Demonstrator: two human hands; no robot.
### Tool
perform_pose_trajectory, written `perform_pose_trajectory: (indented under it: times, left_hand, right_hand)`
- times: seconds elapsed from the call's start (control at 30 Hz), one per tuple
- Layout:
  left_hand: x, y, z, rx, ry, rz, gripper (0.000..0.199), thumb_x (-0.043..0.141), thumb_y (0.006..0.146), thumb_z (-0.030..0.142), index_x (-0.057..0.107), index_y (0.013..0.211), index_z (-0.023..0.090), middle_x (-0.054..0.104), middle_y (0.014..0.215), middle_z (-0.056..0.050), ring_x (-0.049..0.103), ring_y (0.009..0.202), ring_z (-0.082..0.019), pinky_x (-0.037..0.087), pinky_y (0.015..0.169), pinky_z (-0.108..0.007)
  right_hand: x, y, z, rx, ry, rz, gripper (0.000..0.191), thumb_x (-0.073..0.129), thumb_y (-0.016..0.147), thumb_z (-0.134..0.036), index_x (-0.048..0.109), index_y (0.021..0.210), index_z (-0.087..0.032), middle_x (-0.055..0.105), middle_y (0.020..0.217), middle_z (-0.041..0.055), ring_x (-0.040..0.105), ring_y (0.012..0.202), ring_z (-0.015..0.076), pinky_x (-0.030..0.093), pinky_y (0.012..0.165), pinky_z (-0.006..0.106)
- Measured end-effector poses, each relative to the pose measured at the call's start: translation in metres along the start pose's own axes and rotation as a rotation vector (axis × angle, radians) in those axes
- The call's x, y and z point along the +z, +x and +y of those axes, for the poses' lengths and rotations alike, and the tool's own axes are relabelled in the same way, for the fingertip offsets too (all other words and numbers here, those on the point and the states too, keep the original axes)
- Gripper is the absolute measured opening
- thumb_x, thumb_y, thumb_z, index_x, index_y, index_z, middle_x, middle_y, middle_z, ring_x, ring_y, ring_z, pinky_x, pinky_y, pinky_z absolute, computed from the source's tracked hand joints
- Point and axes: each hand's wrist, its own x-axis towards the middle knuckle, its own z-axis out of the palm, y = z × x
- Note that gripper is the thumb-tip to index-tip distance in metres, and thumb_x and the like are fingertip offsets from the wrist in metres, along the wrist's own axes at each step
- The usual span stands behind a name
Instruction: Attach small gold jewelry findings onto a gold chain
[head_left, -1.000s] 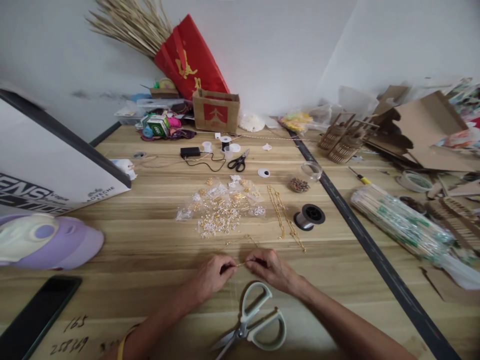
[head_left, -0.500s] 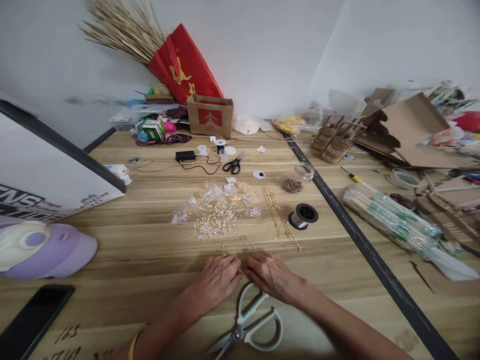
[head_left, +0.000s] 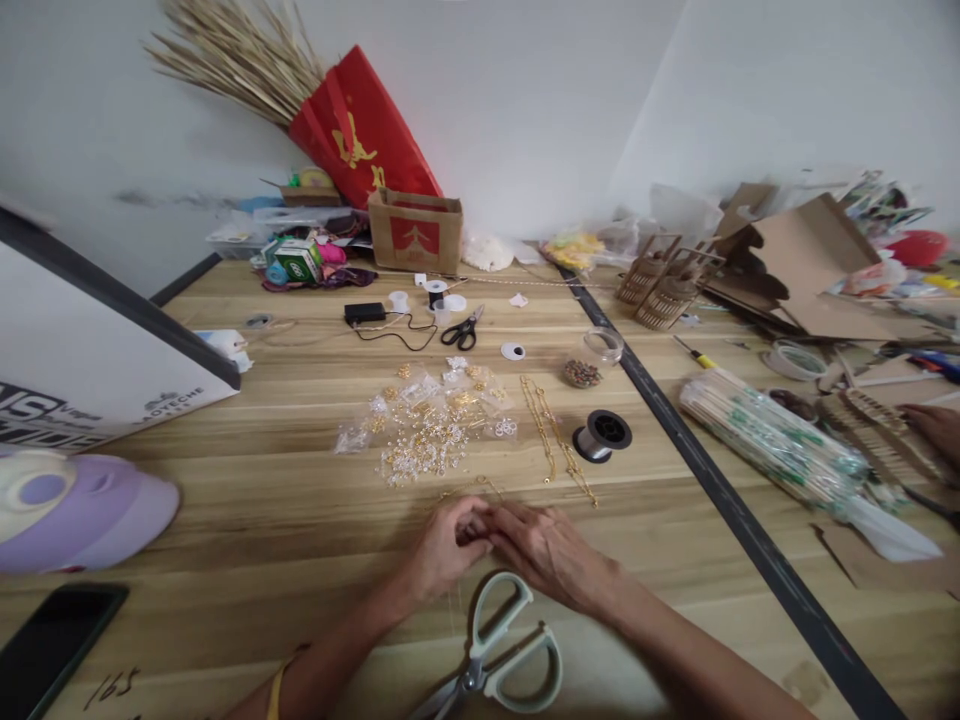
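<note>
My left hand [head_left: 444, 548] and my right hand [head_left: 546, 548] meet at the fingertips over the wooden table [head_left: 300, 530]. The fingers of both are curled and pressed together; what they pinch is too small to make out. A thin gold chain [head_left: 486, 484] lies just beyond them. Pale-handled scissors [head_left: 480, 660] rest open right below my hands. Farther off is a pile of clear and gold beads [head_left: 424, 450] among small plastic bags. Two longer gold chains [head_left: 551, 430] lie to its right, beside a spool of wire [head_left: 602, 436].
Black scissors [head_left: 460, 332], a bead tub [head_left: 583, 373] and a paper bag [head_left: 416, 235] stand behind. Bagged sticks [head_left: 772, 420] lie right of a dark strip. Another person's hand [head_left: 934, 428] shows at the right edge. A phone [head_left: 60, 640] and purple object [head_left: 112, 510] sit left.
My left hand has turned and its fingers now meet those of my right hand, where a small gap was before. Another person's hand has appeared at the right edge. The view has shifted slightly.
</note>
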Motion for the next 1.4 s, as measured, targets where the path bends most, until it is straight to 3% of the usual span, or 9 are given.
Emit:
perform_pose_trajectory:
  times: [0.07,0.13,0.33,0.47,0.67,0.83,0.97,1.13,1.4]
  left_hand:
    - [-0.001,0.0,-0.001,0.01,0.015,0.006,0.006,0.061,0.069,0.013,0.059,0.074,0.012,0.059,0.066,-0.001,0.053,0.063,-0.011,0.043,0.059,-0.022]
    - [-0.002,-0.001,-0.001,0.023,0.056,0.008,0.006,0.06,0.071,0.015,0.058,0.067,0.012,0.059,0.064,-0.001,0.051,0.06,-0.01,0.041,0.057,-0.021]
    - [-0.004,-0.003,0.0,0.071,0.208,0.019,0.011,0.058,0.074,0.017,0.061,0.064,0.013,0.061,0.063,0.0,0.052,0.061,-0.011,0.04,0.058,-0.021]
    - [-0.008,-0.006,0.003,0.093,0.298,0.002,0.01,0.057,0.077,0.015,0.062,0.068,0.014,0.061,0.064,0.0,0.054,0.061,-0.012,0.042,0.059,-0.021]
    - [-0.014,-0.022,0.012,0.395,0.671,0.015,0.016,0.046,0.087,0.011,0.058,0.076,0.016,0.06,0.09,-0.006,0.056,0.086,-0.017,0.048,0.079,-0.031]
    - [-0.023,-0.041,0.007,0.484,0.93,0.04,0.02,0.039,0.088,0.009,0.056,0.08,0.015,0.054,0.122,-0.012,0.047,0.118,-0.024,0.045,0.096,-0.04]
    - [-0.03,-0.048,-0.007,0.487,0.993,0.082,0.023,0.035,0.09,0.008,0.055,0.081,0.014,0.042,0.14,-0.013,0.034,0.133,-0.024,0.041,0.104,-0.042]
    - [-0.031,-0.05,-0.018,0.5,1.029,0.09,0.021,0.036,0.09,0.007,0.056,0.088,0.012,0.037,0.144,-0.014,0.026,0.137,-0.025,0.038,0.108,-0.045]
    - [-0.032,-0.051,-0.016,0.499,1.093,0.091,0.022,0.036,0.089,0.007,0.057,0.094,0.011,0.032,0.147,-0.015,0.022,0.139,-0.027,0.036,0.109,-0.047]
  right_hand:
    - [-0.001,0.0,0.0,0.01,0.002,-0.019,0.017,0.04,0.096,-0.024,0.055,0.101,-0.018,0.064,0.09,0.0048,0.061,0.075,0.0151,0.041,0.064,0.024]
    - [-0.001,0.001,0.0,0.023,0.01,-0.023,0.017,0.04,0.096,-0.025,0.056,0.096,-0.018,0.063,0.084,0.0034,0.06,0.07,0.0144,0.039,0.062,0.023]
    - [-0.001,0.0,0.002,0.021,0.051,-0.037,0.019,0.041,0.096,-0.027,0.057,0.092,-0.018,0.063,0.075,0.0014,0.059,0.064,0.0134,0.035,0.058,0.023]
    - [-0.014,0.001,0.012,0.09,-0.013,-0.015,0.024,0.039,0.097,-0.028,0.058,0.087,-0.017,0.061,0.075,0.0027,0.058,0.066,0.0133,0.035,0.058,0.023]
    - [-0.035,-0.004,0.02,0.098,-0.283,-0.004,0.012,0.047,0.09,-0.014,0.058,0.093,-0.017,0.059,0.094,0.0072,0.055,0.085,0.0186,0.04,0.064,0.026]
    - [-0.026,-0.013,0.018,0.041,-0.344,-0.031,0.027,0.047,0.08,0.002,0.057,0.098,-0.017,0.054,0.102,0.0094,0.049,0.097,0.0223,0.042,0.083,0.036]
    - [-0.017,-0.014,0.015,0.022,-0.333,-0.021,0.036,0.047,0.077,0.004,0.054,0.105,-0.017,0.053,0.1,0.0089,0.048,0.095,0.0226,0.04,0.087,0.039]
    - [-0.013,-0.013,0.01,-0.005,-0.326,-0.015,0.044,0.047,0.08,0.001,0.048,0.12,-0.017,0.052,0.102,0.0105,0.046,0.099,0.0231,0.038,0.09,0.04]
    - [-0.002,-0.017,0.01,0.004,-0.312,-0.047,0.045,0.048,0.08,0.0,0.047,0.123,-0.015,0.051,0.106,0.0121,0.044,0.103,0.0251,0.039,0.092,0.043]
